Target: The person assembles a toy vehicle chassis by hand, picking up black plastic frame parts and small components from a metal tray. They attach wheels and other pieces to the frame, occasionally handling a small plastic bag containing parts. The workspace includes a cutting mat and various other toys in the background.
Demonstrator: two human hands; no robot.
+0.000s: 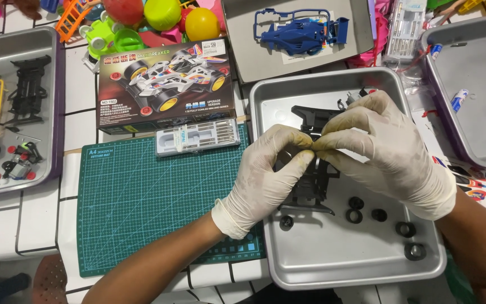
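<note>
Both my hands wear cream latex gloves and meet over a metal tray (333,264). My left hand (265,174) and my right hand (378,146) pinch together at the fingertips on a black plastic model car chassis (310,186) that lies in the tray. The exact small piece between the fingertips is hidden. Several small black wheels (355,209) lie loose on the tray floor to the right of and below the chassis.
A green cutting mat (142,208) lies to the left, with a clear tool case (198,137) and the model car box (167,84) above it. Another tray (35,39) at far left holds black and yellow parts. A blue car body (305,31) and a grey tray (473,73) lie behind.
</note>
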